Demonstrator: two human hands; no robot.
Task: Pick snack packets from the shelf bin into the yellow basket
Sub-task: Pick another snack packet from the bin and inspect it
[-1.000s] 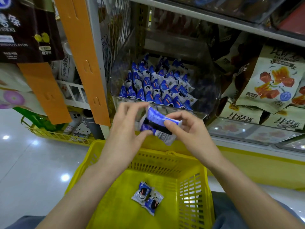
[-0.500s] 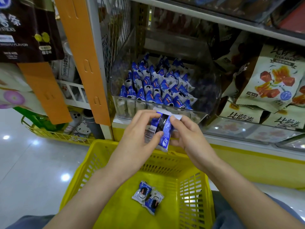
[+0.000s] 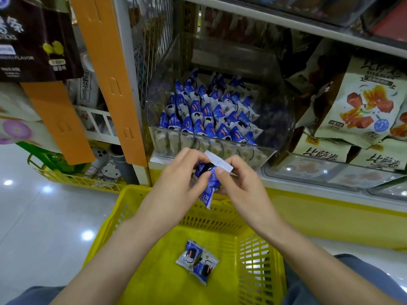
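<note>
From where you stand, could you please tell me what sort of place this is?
Most likely a shop's snack aisle: a clear shelf bin full of blue packets, large snack bags stacked beside it, and a yellow shopping basket below.

Both hands hold one blue snack packet above the yellow basket, in front of the shelf bin.
Left hand [image 3: 176,184] and right hand [image 3: 240,190] pinch the blue snack packet [image 3: 209,183] by thumb and fingers, its white crimped end up between them. Yellow basket [image 3: 158,265] is below, with two loose packets [image 3: 197,260] touching each other on its floor. Clear shelf bin [image 3: 220,148] sits just behind the hands, holding rows of blue packets [image 3: 209,115]. Beige snack bags [image 3: 363,102] are to the bin's right, orange hanging strip [image 3: 110,73] to its left.
</note>
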